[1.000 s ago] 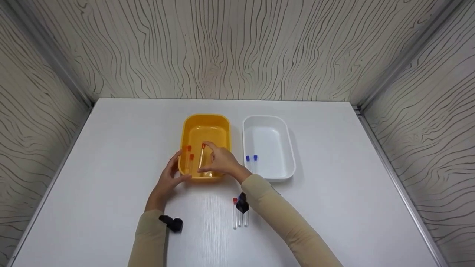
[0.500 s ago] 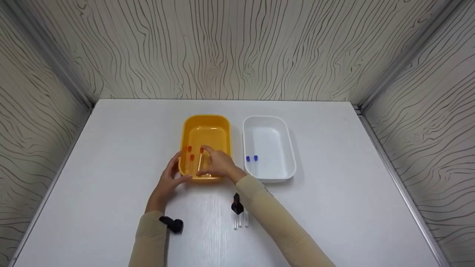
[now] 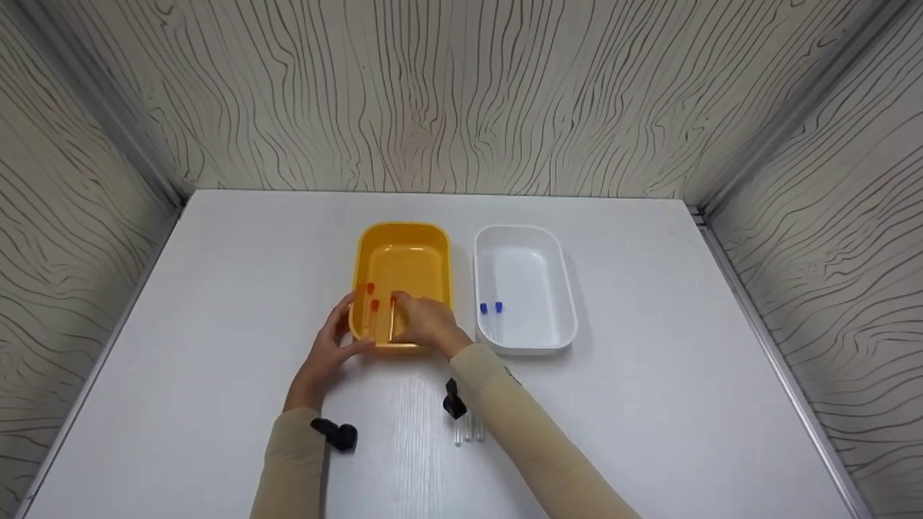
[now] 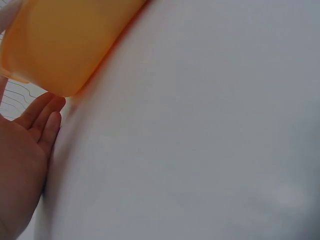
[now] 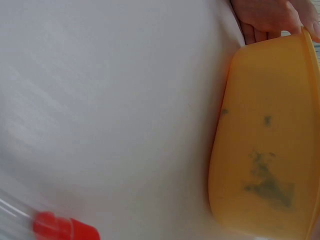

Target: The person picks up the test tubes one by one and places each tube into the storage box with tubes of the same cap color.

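Note:
My left hand (image 3: 323, 357) holds the near-left corner of a yellow tray (image 3: 404, 263), thumb at the near rim, other fingers along the left side. In the left wrist view those fingers (image 4: 47, 117) lie by the tray's outer wall. Inside the tray, my right hand (image 3: 429, 322) holds a red-capped test tube (image 3: 392, 321) lengthwise, a finger at the cap and the thumb near the bottom end. Two more red-capped test tubes (image 3: 373, 317) lie left of it in the tray. The tray wall hides the right hand's fingers in the right wrist view.
A white tray (image 3: 532, 288) stands right of the yellow one, with two blue-capped test tubes (image 3: 498, 321) in it. Several test tubes (image 3: 467, 431) lie on the white table (image 3: 634, 404), partly hidden under the right forearm. A red cap (image 5: 65, 229) shows in the right wrist view.
The right hand has moved slightly down and toward the near end of the yellow tray with the test tube. The left hand stays at the tray's corner.

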The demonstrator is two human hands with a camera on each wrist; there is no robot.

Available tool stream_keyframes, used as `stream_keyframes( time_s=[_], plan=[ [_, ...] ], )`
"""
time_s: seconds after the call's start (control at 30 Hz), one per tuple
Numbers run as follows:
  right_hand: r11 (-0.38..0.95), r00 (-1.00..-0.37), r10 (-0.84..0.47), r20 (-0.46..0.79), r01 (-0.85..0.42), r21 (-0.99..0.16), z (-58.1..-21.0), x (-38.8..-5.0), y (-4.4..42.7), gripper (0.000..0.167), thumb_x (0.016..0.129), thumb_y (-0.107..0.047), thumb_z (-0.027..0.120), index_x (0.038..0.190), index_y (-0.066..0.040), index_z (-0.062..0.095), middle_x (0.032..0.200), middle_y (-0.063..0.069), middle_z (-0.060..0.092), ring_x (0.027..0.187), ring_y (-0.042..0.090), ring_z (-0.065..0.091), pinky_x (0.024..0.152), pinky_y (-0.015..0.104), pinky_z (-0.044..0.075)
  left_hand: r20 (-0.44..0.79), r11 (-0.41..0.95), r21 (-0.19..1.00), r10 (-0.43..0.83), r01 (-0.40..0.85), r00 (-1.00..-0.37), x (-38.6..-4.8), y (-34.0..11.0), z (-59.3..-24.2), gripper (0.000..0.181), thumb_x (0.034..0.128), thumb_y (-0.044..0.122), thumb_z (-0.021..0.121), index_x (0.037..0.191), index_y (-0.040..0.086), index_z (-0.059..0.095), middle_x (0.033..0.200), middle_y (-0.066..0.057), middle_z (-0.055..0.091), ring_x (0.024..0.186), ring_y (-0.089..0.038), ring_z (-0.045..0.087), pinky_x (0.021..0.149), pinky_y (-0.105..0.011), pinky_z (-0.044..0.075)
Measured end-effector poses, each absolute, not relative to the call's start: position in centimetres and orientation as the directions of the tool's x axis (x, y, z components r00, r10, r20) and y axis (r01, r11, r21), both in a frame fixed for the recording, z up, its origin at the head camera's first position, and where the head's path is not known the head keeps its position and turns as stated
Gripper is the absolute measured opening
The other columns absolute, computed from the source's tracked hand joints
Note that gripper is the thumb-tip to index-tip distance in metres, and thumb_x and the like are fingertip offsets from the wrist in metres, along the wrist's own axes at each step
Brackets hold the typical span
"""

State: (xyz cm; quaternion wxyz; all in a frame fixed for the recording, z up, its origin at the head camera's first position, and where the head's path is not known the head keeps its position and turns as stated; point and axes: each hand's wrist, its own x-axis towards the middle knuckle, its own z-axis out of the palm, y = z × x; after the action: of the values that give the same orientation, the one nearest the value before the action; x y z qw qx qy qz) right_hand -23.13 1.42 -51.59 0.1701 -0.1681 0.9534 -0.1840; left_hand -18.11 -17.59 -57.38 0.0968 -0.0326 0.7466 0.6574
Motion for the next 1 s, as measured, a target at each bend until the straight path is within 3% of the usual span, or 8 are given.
stream_keyframes(
  time_s=[0.33, 0.67, 0.83, 1.0],
  plan=[
    [0.868, -0.879, -0.409, -0.246, -0.292, -0.401, -51.4, -23.2, 1.9, 0.083, 0.077, -0.040, 0.079, 0.147, -0.022, 0.039, 0.131, 0.006, 0.064, 0.113, 0.024, 0.062, 0.108, 0.039, 0.047, -0.140, 0.097, 0.987, 0.096, -0.130, -0.986, -18.1, -17.3, -57.4, 0.082, 0.0827, 0.020, 0.075, 0.148, 0.037, 0.028, 0.152, -0.004, 0.039, 0.143, -0.023, 0.034, 0.125, -0.050, 0.017],
    [0.829, -0.874, -0.424, -0.237, -0.270, -0.489, -51.1, -23.2, 2.4, 0.082, 0.076, -0.041, 0.079, 0.146, -0.026, 0.040, 0.131, 0.007, 0.062, 0.114, 0.025, 0.060, 0.109, 0.041, 0.046, -0.161, 0.122, 0.981, 0.091, -0.149, -0.983, -18.1, -17.3, -57.3, 0.084, 0.0822, 0.024, 0.076, 0.148, 0.040, 0.027, 0.154, -0.002, 0.037, 0.143, -0.023, 0.035, 0.124, -0.052, 0.016],
    [0.779, -0.869, -0.454, -0.194, -0.283, -0.559, -50.6, -23.1, 2.8, 0.073, 0.079, -0.042, 0.077, 0.142, -0.026, 0.044, 0.104, 0.004, 0.065, 0.087, 0.017, 0.057, 0.087, 0.028, 0.055, -0.149, 0.133, 0.982, 0.099, -0.135, -0.984, -18.0, -17.4, -57.3, 0.084, 0.0831, 0.025, 0.075, 0.149, 0.038, 0.025, 0.155, -0.004, 0.036, 0.143, -0.024, 0.035, 0.124, -0.054, 0.014],
    [0.735, -0.867, -0.482, -0.127, -0.321, -0.598, -50.3, -23.0, 3.3, 0.061, 0.083, -0.039, 0.073, 0.137, -0.022, 0.050, 0.080, -0.002, 0.056, 0.067, 0.010, 0.046, 0.061, 0.016, 0.043, -0.125, 0.119, 0.986, 0.105, -0.112, -0.987, -17.9, -17.5, -57.4, 0.082, 0.0848, 0.018, 0.073, 0.150, 0.035, 0.025, 0.156, -0.006, 0.035, 0.144, -0.026, 0.034, 0.124, -0.054, 0.014]
  ],
)
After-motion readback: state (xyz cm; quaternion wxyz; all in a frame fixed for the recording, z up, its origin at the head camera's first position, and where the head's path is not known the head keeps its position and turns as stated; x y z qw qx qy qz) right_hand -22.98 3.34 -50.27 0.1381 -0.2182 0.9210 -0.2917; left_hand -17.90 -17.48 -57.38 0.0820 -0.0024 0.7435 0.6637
